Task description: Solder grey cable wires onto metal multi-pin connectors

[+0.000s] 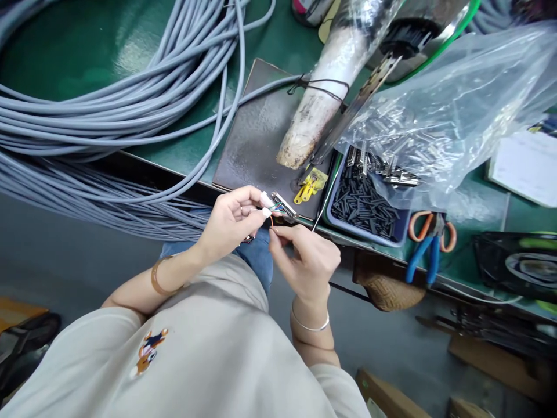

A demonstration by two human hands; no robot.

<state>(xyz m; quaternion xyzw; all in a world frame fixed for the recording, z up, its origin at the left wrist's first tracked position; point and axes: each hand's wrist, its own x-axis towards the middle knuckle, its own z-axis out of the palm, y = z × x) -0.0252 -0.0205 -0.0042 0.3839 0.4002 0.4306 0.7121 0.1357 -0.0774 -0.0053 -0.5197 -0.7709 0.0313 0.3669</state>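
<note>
At the bench's front edge my left hand pinches a cable end, with white coverings on its thumb and finger tips. Thin coloured wires run from that pinch to a metal multi-pin connector. Just right of it, my right hand is closed, thumb and forefinger pinching an orange wire. The wire's far end is hidden by the fingers. Close to the connector, a small yellow tool lies on a dark plate.
Coiled grey cable fills the left. A wrapped white tube projects over the plate. Rightward are a blue bin of black sleeves, a plastic bag of metal parts, orange-handled scissors and blue-handled pliers.
</note>
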